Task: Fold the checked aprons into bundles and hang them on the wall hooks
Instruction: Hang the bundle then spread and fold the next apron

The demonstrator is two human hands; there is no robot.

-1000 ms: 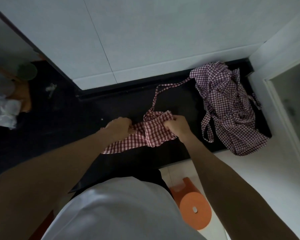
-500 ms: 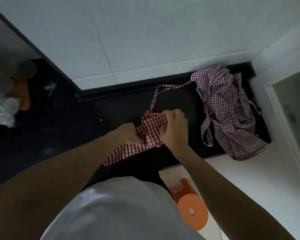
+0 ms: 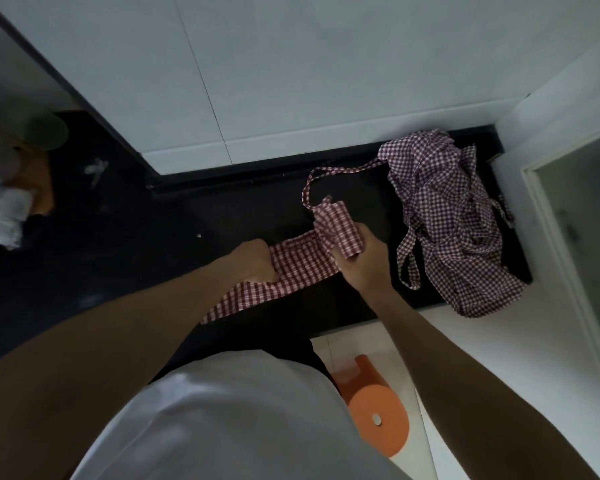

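A red-and-white checked apron lies on the black counter in front of me, part of it rolled into a tight bundle. My right hand grips that rolled end and holds it upright. My left hand is fisted on the flat stretch of the same apron, pinning it to the counter. A thin strap loops from the roll toward the back. A heap of purple checked aprons lies crumpled at the counter's right end. No wall hooks are in view.
White tiled wall rises behind the counter. An orange stool stands on the pale floor below right. A white door frame is at the right. Bags and a green-lidded jar sit at the far left.
My right hand has turned and lifted the rolled end upright and moved right. My left hand has slid down along the cloth, which is now stretched out longer between the hands.
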